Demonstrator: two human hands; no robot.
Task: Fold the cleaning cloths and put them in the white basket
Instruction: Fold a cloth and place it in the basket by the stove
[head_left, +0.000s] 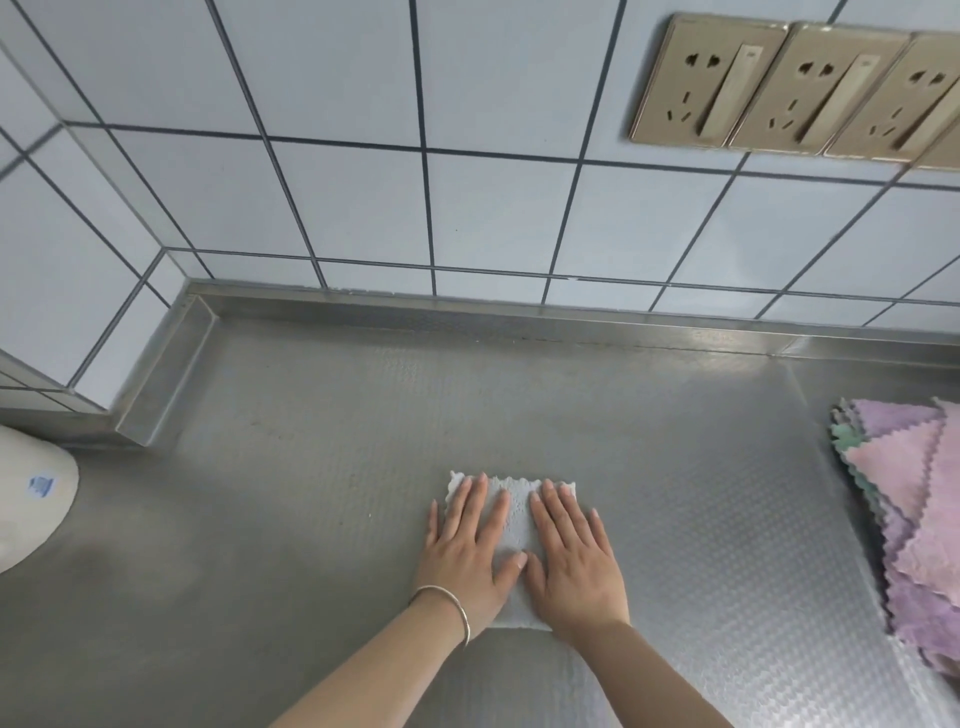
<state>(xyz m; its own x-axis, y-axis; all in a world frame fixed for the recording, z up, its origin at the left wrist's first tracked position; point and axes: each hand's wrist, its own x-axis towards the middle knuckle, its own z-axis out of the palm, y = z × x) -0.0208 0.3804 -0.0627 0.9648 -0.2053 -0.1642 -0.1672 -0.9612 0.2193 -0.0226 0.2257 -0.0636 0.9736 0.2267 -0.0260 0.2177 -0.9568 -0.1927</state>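
A small folded pale grey-white cleaning cloth (514, 512) lies on the steel counter (322, 467), near its front. My left hand (467, 545) lies flat on the cloth's left half, fingers straight. My right hand (574, 556) lies flat on its right half, fingers straight, thumb beside the left thumb. A pile of pink, purple and green cloths (909, 519) with zigzag edges sits at the right edge. A white rounded object (31, 499), perhaps the basket, shows partly at the left edge.
A tiled wall (415, 182) rises behind the counter, with a raised steel lip (467, 309) along its foot. Three gold wall sockets (795, 88) hang at the upper right. A tiled corner block (78, 312) juts in at the left.
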